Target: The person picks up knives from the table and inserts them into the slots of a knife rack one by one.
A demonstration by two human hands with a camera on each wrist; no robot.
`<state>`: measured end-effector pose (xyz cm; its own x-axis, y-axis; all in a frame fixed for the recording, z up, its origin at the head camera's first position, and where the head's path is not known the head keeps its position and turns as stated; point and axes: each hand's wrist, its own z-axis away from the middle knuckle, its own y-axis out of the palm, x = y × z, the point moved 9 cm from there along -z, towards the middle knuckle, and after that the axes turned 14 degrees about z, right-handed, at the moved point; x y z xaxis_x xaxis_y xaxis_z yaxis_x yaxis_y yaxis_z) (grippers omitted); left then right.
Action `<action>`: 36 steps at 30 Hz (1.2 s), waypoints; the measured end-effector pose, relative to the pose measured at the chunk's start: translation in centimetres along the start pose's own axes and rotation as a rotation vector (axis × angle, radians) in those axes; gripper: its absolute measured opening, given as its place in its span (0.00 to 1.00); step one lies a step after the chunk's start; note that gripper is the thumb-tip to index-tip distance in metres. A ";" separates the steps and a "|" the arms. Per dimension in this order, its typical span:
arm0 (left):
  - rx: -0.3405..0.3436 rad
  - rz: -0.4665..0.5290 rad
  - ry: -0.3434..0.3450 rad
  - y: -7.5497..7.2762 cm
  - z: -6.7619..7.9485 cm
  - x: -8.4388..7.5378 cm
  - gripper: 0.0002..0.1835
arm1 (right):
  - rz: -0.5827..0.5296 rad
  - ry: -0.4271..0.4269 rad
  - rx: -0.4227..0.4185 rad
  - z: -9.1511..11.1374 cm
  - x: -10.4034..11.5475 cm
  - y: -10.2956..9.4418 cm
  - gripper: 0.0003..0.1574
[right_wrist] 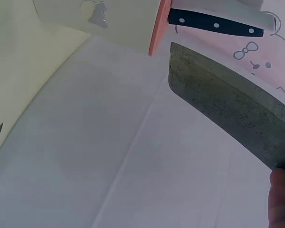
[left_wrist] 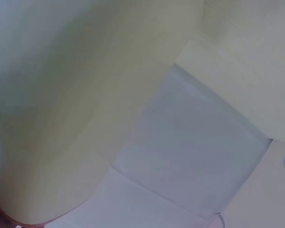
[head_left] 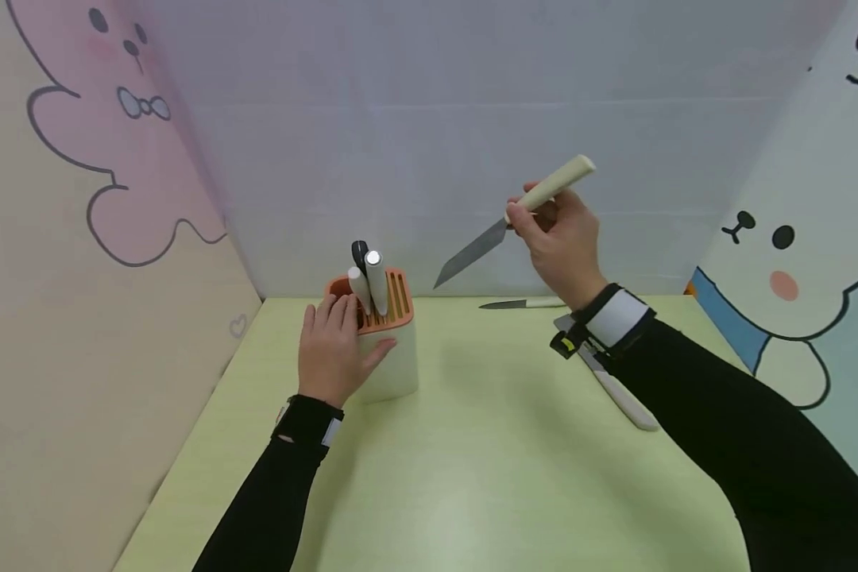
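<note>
My right hand (head_left: 561, 238) holds a kitchen knife (head_left: 475, 253) by its cream handle, above the table. Its blade slants down to the left, with the tip right of the knife block (head_left: 393, 373). In the right wrist view the broad, spotted blade (right_wrist: 223, 99) shows up close, with a fingertip (right_wrist: 280, 190) at its base. Straight fingers of my left hand (head_left: 332, 349) rest on the block's orange top, the thumb spread across its front. White handles (head_left: 376, 282) and one black handle (head_left: 359, 253) stick up from the block. Its pale wall (left_wrist: 61, 142) fills much of the left wrist view.
A narrow knife (head_left: 522, 303) lies near the back edge of the pale green table (head_left: 457, 477). Another knife with a white handle (head_left: 625, 397) lies under the right forearm. Walls with cartoon drawings enclose the table at left, back and right.
</note>
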<state>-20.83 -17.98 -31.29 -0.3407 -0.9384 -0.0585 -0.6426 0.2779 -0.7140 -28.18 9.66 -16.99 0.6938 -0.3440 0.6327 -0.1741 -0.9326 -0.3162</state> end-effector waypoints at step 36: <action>-0.030 -0.198 -0.010 2.9 4.7 -4.8 0.52 | 0.135 -0.256 0.254 -1.7 4.5 9.5 0.20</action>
<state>-17.78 -13.64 -36.36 -0.1989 -0.9773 0.0735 -0.7167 0.0939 -0.6910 -27.87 -0.89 -15.98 0.8342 -0.3931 0.3868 -0.1190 -0.8131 -0.5699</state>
